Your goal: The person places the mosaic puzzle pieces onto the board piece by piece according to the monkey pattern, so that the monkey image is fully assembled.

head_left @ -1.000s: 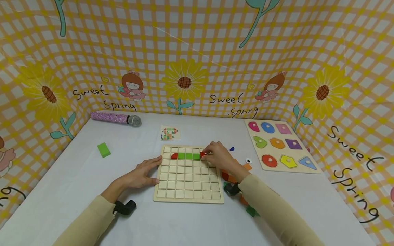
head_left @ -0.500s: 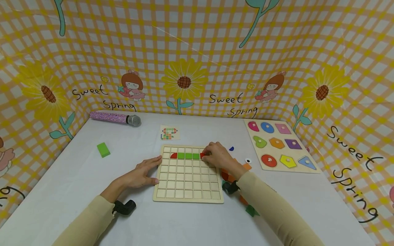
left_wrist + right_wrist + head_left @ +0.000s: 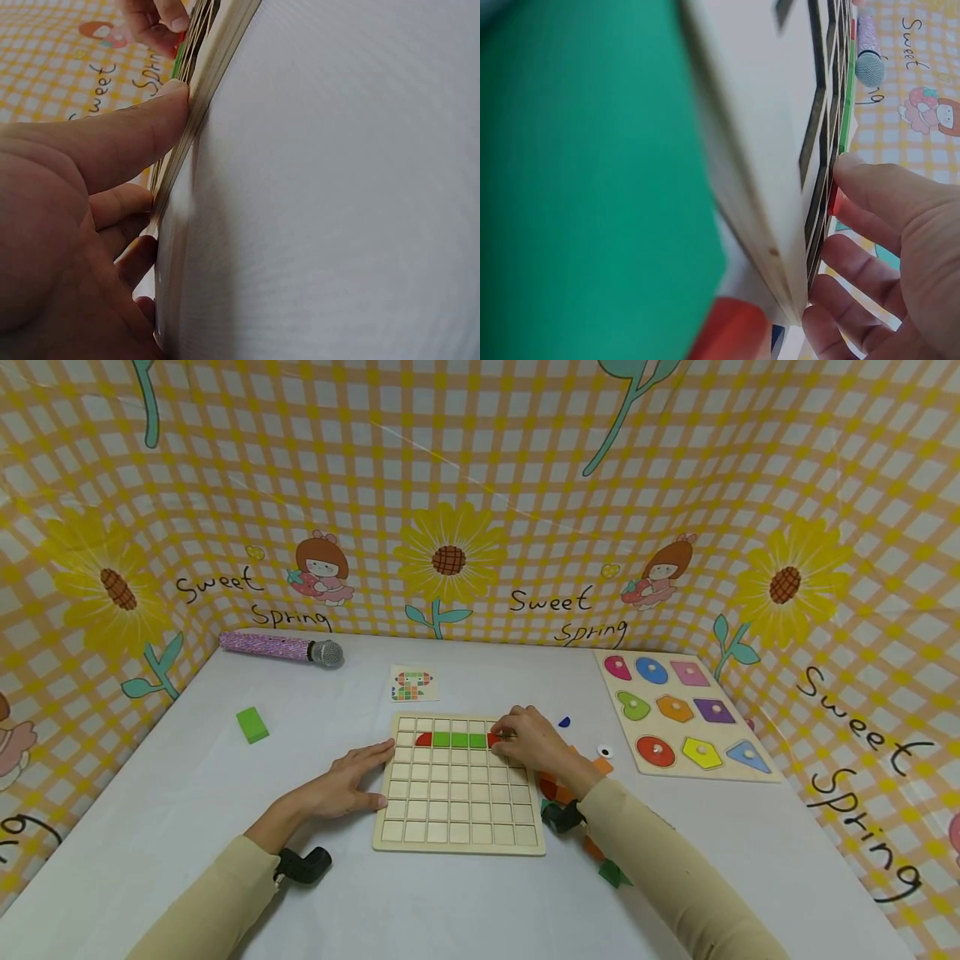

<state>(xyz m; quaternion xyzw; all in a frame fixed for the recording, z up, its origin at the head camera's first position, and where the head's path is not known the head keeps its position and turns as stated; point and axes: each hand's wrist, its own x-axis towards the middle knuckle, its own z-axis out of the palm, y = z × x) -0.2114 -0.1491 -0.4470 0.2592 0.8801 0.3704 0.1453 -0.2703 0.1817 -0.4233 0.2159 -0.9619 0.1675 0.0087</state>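
A wooden grid board (image 3: 461, 791) lies mid-table. In its second row from the back, a red rounded piece (image 3: 424, 741) sits left of several green square tiles (image 3: 459, 740). My right hand (image 3: 538, 742) is at the right end of that row, thumb and index finger pinching a red piece (image 3: 834, 201) beside the last green tile. The fingers partly cover this piece. My left hand (image 3: 335, 789) rests along the board's left edge, fingers extended; in the left wrist view the thumb (image 3: 139, 142) touches the edge.
Loose orange pieces (image 3: 604, 767), green pieces (image 3: 611, 874), a blue piece (image 3: 565, 722) and an eye piece (image 3: 605, 752) lie right of the board. A pattern card (image 3: 415, 683), microphone (image 3: 277, 649), green block (image 3: 252, 726) and shape puzzle (image 3: 628, 752) lie around it.
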